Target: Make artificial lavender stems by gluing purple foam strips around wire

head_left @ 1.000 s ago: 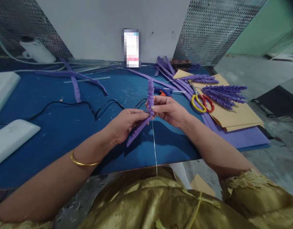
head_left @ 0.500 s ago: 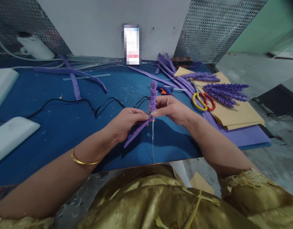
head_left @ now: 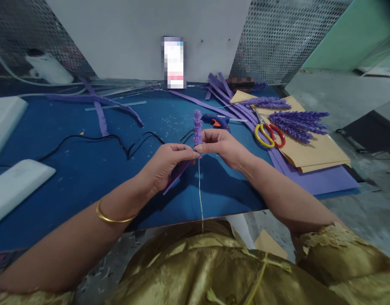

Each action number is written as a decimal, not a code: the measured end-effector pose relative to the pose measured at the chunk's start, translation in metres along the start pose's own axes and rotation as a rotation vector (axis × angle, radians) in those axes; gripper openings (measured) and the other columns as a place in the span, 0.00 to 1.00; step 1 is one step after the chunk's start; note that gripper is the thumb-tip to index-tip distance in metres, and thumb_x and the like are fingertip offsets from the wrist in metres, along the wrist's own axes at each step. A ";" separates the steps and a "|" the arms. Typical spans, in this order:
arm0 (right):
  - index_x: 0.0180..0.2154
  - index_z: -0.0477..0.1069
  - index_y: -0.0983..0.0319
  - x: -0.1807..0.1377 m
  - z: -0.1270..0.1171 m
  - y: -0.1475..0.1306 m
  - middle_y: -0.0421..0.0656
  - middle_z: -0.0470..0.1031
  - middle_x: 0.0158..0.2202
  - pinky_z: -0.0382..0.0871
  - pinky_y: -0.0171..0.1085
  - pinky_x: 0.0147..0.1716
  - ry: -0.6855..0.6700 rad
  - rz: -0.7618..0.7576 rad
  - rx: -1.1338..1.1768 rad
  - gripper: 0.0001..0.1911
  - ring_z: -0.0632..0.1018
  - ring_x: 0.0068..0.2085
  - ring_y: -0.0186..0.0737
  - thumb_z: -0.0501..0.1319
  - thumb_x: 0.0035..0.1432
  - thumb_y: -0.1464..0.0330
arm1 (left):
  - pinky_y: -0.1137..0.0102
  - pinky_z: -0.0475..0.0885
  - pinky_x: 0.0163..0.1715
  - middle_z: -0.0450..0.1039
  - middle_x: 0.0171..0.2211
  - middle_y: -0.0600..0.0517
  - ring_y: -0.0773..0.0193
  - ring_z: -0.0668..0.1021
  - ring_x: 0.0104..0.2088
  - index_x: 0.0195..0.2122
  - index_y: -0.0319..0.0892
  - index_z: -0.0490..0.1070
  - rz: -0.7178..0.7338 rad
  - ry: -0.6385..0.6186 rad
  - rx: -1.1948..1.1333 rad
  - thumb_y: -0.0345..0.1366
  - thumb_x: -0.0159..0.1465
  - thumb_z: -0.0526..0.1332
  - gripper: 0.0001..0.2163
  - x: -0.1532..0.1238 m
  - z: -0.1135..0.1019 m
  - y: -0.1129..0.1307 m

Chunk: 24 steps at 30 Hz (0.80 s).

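Note:
In front of me, above the blue table, a purple lavender-like flower spike [head_left: 197, 127] stands upright on a thin wire stem [head_left: 200, 192]. My right hand [head_left: 225, 146] pinches the spike near its lower end between thumb and fingers. From the left, my left hand [head_left: 169, 163] is closed on the purple strip [head_left: 177, 178], close to where it meets the wire. The strip's loose end slants down to the left below that hand. The fingertips of both hands nearly meet and hide the join.
A blue glue gun [head_left: 217, 120] lies just behind my hands, its black cord [head_left: 115, 136] running left. On the right are scissors [head_left: 271, 134], finished purple spikes [head_left: 299, 120], tan sheets [head_left: 318, 154] and purple strips [head_left: 225, 99]. A phone [head_left: 173, 63] leans at the back. White blocks [head_left: 21, 186] sit left.
Both hands and the spike have shifted slightly left in the view. Less of the strip's loose end shows below my left hand, and the spike stays pinched in my right.

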State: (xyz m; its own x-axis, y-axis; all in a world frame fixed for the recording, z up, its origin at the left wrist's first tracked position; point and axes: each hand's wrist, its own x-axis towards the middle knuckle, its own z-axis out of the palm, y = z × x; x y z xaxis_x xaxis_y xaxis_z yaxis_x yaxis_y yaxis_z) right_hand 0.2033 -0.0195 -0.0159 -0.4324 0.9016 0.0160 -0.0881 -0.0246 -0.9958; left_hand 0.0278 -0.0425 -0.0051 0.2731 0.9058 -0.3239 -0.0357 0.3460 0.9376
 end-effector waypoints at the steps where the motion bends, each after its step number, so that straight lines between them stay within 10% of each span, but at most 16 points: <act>1: 0.26 0.70 0.63 0.000 0.001 0.001 0.36 0.71 0.24 0.63 0.33 0.31 0.020 0.008 0.004 0.10 0.71 0.28 0.31 0.70 0.47 0.68 | 0.73 0.61 0.23 0.73 0.20 0.52 0.69 0.69 0.22 0.19 0.40 0.77 0.007 0.006 0.010 0.36 0.42 0.73 0.08 0.000 0.000 0.000; 24: 0.28 0.72 0.63 -0.007 0.016 -0.004 0.36 0.70 0.17 0.63 0.30 0.19 0.061 -0.025 -0.143 0.09 0.68 0.19 0.29 0.64 0.54 0.63 | 0.71 0.64 0.28 0.74 0.23 0.53 0.67 0.72 0.25 0.23 0.39 0.77 0.089 0.181 -0.286 0.40 0.47 0.71 0.09 0.009 -0.007 0.001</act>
State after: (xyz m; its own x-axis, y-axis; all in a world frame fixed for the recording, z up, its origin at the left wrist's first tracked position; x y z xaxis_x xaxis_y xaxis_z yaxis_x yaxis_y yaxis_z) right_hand 0.1923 -0.0328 -0.0109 -0.3762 0.9257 0.0393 0.0328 0.0557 -0.9979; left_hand 0.0234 -0.0327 -0.0080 0.0826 0.9553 -0.2838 -0.3264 0.2950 0.8980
